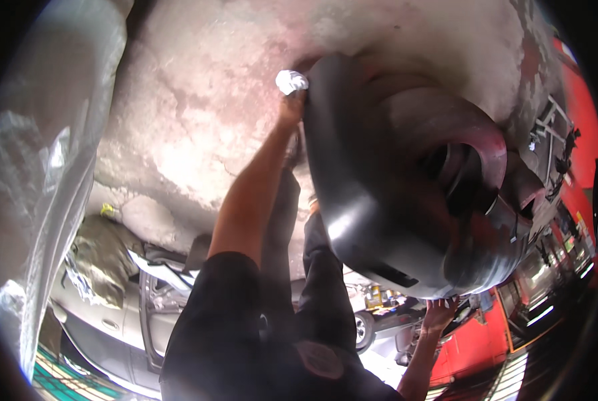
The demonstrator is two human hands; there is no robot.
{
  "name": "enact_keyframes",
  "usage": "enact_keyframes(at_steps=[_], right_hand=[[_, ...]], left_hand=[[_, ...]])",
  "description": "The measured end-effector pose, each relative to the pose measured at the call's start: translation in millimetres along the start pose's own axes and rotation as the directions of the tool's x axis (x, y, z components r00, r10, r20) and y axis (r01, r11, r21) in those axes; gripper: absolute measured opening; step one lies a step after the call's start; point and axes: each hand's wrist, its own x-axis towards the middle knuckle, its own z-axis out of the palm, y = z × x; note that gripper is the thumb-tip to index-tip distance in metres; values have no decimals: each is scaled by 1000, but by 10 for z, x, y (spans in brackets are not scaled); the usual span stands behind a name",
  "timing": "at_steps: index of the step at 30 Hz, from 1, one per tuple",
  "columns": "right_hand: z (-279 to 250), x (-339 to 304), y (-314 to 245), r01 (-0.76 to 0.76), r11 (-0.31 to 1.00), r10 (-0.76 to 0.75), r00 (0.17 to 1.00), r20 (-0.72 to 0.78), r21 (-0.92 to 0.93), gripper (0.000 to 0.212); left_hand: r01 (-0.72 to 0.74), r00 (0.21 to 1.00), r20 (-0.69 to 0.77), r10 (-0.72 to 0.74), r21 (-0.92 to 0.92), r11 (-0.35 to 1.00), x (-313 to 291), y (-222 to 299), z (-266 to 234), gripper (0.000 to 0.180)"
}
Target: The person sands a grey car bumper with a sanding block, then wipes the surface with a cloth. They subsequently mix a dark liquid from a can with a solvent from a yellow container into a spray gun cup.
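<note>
A large, glossy black curved panel, which looks like a car bumper (pixel 359 194), stands in front of me, slightly right of the middle. My left hand (pixel 293 107) reaches far forward to its left end. Bunched in that hand is a crumpled white cloth (pixel 291 81), close beside the panel's edge; whether it touches cannot be made out. On the near right side, my right hand (pixel 439 315) has its fingers curled at the panel's lower edge, the fingertips partly hidden by it.
Dusty round shapes like tyres (pixel 486 150) sit against the panel's right side. Translucent plastic sheeting (pixel 51 154) hangs at the left. A grey car body part (pixel 111 327) lies lower left. Metal framework (pixel 551 134) stands far right, near red surfaces (pixel 472 344). The floor (pixel 178 113) is stained concrete.
</note>
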Motion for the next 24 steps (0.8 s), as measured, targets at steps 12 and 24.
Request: enact_keyframes(at_steps=[12,24], right_hand=[[-265,330,-13,14,975,36,975,220,-222,69],[-366,289,106,200,932,-44,889,455,-301,104]], left_hand=[[-284,953,-29,301,257,924,-4310,1192,269,35],[-753,655,211,726,97,651,-4556,1532,75,31]])
